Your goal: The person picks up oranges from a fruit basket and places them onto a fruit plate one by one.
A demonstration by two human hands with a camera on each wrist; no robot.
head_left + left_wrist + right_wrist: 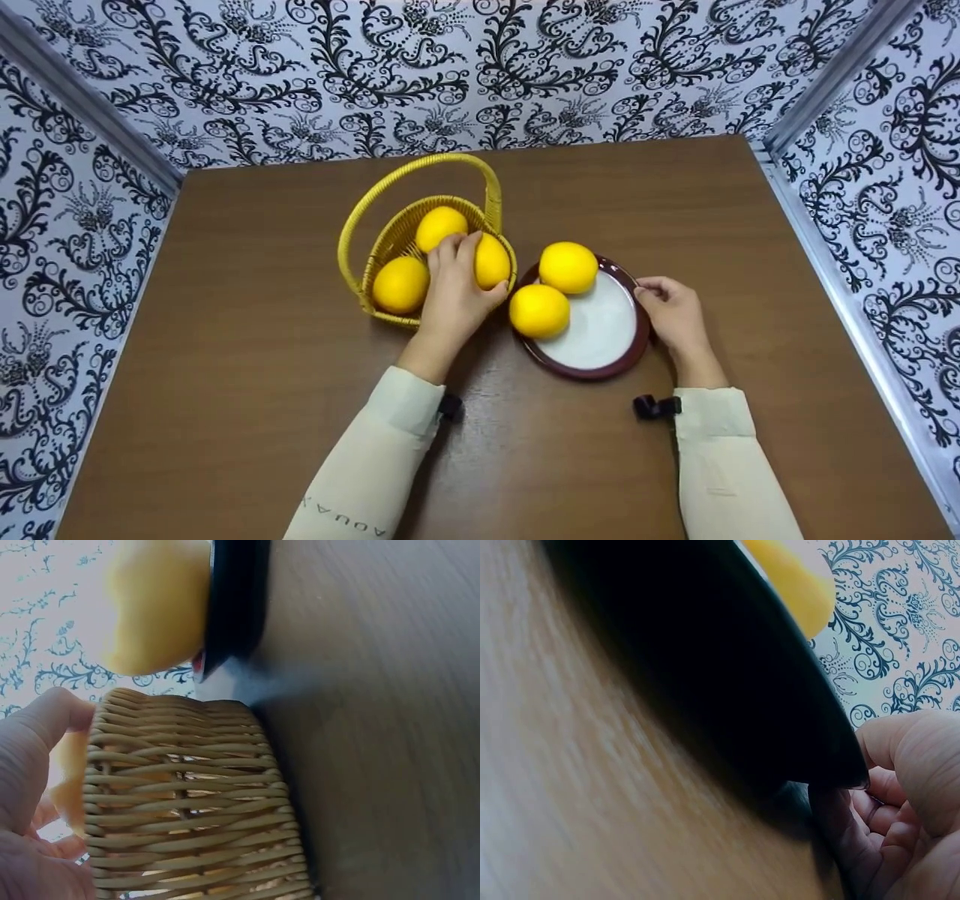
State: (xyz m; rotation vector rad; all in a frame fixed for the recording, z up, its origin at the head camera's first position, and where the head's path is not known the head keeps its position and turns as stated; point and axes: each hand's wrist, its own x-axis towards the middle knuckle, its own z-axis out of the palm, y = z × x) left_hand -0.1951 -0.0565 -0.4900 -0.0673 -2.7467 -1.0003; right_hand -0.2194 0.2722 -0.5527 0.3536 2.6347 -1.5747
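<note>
My left hand (pixel 456 289) reaches into a yellow wicker basket (pixel 382 319) and grips a lemon (pixel 492 261) at its right side, thumb near the rim. Two more lemons lie in the basket, one at the back (pixel 441 227) and one at the left (pixel 400 285). In the left wrist view the woven wall (pixel 187 795) hides much of the held lemon. My right hand (pixel 673 315) pinches the right rim of a dark red plate (pixel 634 349) with a white middle. Two lemons sit on the plate's left part, one behind (pixel 568 267) and one in front (pixel 539 310).
Basket and plate stand side by side on a brown wooden table (pixel 247 375). The basket's tall handle (pixel 420 161) arches up behind the left hand. Patterned panels (pixel 480 75) border the table at the back and both sides.
</note>
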